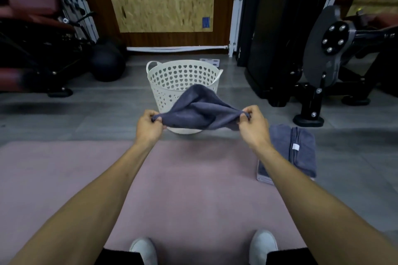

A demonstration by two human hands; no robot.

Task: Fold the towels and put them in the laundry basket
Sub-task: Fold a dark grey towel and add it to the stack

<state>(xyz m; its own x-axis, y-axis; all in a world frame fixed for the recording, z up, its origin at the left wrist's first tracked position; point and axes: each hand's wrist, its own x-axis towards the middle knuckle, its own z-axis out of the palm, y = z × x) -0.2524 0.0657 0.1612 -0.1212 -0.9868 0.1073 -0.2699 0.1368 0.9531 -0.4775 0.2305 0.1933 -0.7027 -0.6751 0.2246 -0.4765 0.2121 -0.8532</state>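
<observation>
A grey-blue towel (199, 109) hangs in the air in front of me, stretched between both hands. My left hand (148, 126) pinches its left corner and my right hand (254, 125) pinches its right corner. The towel's far part billows up in front of the white laundry basket (172, 77), which has heart-shaped holes and stands on the grey floor just beyond my hands. More grey-blue towels (301, 148) lie folded in a pile on the floor to my right, one showing a white tag.
A pink mat (189, 189) covers the floor under my arms and white shoes. A flat box (263, 175) lies under the towel pile. Black gym machines (301, 49) stand at right, a red bench (32, 17) and a black ball (107, 64) at left.
</observation>
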